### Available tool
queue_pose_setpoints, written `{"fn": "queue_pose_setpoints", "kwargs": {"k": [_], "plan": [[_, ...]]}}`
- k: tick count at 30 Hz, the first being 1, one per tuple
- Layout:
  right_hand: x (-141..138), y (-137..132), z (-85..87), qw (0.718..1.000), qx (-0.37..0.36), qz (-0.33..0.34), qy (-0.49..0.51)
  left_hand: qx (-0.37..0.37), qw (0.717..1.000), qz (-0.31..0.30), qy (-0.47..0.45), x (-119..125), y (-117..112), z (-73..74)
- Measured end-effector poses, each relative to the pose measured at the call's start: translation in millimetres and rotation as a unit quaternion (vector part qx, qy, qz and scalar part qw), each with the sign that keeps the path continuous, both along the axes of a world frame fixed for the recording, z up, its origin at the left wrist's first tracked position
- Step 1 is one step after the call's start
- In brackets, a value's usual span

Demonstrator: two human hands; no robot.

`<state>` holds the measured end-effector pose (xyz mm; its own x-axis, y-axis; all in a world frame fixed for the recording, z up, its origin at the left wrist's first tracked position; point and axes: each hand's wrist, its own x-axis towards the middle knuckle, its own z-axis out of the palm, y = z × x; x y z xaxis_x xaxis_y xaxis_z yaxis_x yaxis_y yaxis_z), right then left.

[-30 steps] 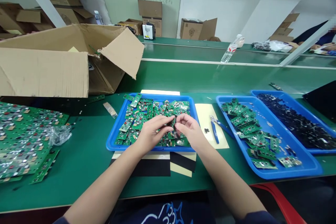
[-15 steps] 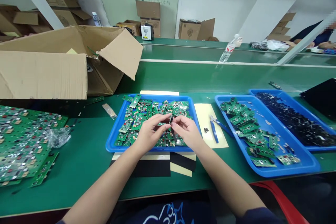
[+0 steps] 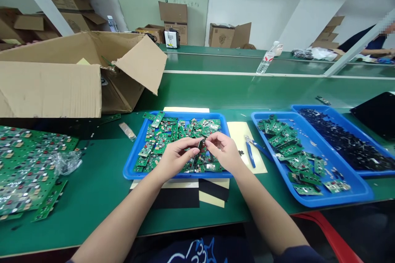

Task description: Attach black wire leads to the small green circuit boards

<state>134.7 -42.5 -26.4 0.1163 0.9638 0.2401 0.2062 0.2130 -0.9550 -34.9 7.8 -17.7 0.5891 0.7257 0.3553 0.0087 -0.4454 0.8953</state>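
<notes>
Above a blue tray heaped with small green boards, my left hand is closed on a small circuit board, held tilted between thumb and fingers. My right hand pinches at the board's right end; whether a small part sits between its fingertips is hidden. Loose circuit boards lie in the tray under both hands. Just right of the tray, blue-handled cutters rest on a cream sheet beside a small black part.
A second blue tray at right holds several boards; behind it another tray holds black parts. Large board panels and a clear plastic bag lie left. An open cardboard box stands back left. A bottle stands behind.
The held board has turned so more of its dark face shows. My right hand has shifted slightly up at its end, and the left hand stays around it.
</notes>
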Motion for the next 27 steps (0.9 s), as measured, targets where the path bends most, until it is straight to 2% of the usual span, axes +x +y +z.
{"fn": "queue_pose_setpoints", "kwargs": {"k": [3, 6, 8, 10, 12, 15, 18, 21, 24, 27], "plan": [[4.1, -1.1, 2.5, 0.986, 0.112, -0.04, -0.119, -0.035, 0.999, -0.007, -0.008, 1.1, 1.0, -0.5], [7.5, -0.8, 0.8, 0.944, 0.225, -0.082, -0.229, -0.077, 0.997, -0.032, -0.004, 1.6, 2.5, -0.7], [8.1, 0.1, -2.6, 0.918, 0.279, -0.106, -0.259, -0.117, 0.991, -0.068, 0.006, 0.9, 3.3, 0.4], [7.9, 1.1, -5.8, 0.909, 0.311, -0.126, -0.248, -0.149, 0.984, -0.093, 0.007, -0.6, 3.9, 2.5], [8.1, 1.6, -7.0, 0.914, 0.312, -0.163, -0.199, -0.153, 0.984, -0.089, -0.006, -2.4, 4.4, 4.7], [9.4, 0.2, -4.7, 0.93, 0.269, -0.211, -0.134, -0.102, 0.994, -0.043, -0.021, -4.3, 5.7, 5.4], [8.1, -2.7, -1.4, 0.96, 0.201, -0.126, -0.151, -0.027, 0.999, -0.001, -0.021, -4.2, 6.7, 2.8], [2.4, -4.5, -0.7, 0.971, 0.17, -0.049, -0.161, 0.066, 0.998, -0.006, 0.006, -2.6, 6.7, 0.5], [-3.2, -5.4, -1.1, 0.977, 0.154, -0.049, -0.138, 0.146, 0.989, -0.009, 0.031, -1.2, 6.6, 0.1], [-4.7, -5.8, -1.5, 0.975, 0.158, -0.061, -0.142, 0.165, 0.985, -0.006, 0.04, -1.2, 6.8, -0.5]]}}
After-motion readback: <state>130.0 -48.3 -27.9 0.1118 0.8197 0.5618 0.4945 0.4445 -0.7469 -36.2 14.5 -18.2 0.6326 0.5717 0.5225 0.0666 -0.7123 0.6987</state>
